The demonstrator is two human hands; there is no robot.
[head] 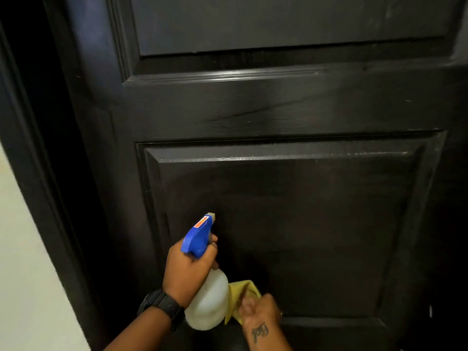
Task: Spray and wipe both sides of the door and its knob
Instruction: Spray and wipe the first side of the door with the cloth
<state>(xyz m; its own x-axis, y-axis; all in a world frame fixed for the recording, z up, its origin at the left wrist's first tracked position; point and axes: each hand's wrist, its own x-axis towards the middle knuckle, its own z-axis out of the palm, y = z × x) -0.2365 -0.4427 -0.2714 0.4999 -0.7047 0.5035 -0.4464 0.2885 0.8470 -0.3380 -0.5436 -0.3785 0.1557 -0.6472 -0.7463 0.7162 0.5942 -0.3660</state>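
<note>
Where the door (278,110) stands: across the whole far side of the scene, dark and panelled, with its frame and a pale wall (25,249) at left.
Lower panel (316,236): the recessed field that both hands face; judged to be the area being cleaned.
Left hand (188,272): fingers wrapped round the neck of the spray bottle (207,300), fingertips showing on the trigger side, probably so a squeeze needs no regrip.
Spray bottle: white body near, blue head tilted up and away. The nozzle is close to the panel but apart from it, apparently so that mist lands on the wood.
Right hand (260,312): clamped on the bunched yellow cloth (244,287), low and just right of the bottle. Whether it presses the door cannot be told.
Cloth: beside the bottle, placed to follow the spray at once.
Knob: out of view; this face's knob is judged still to be done.
</note>
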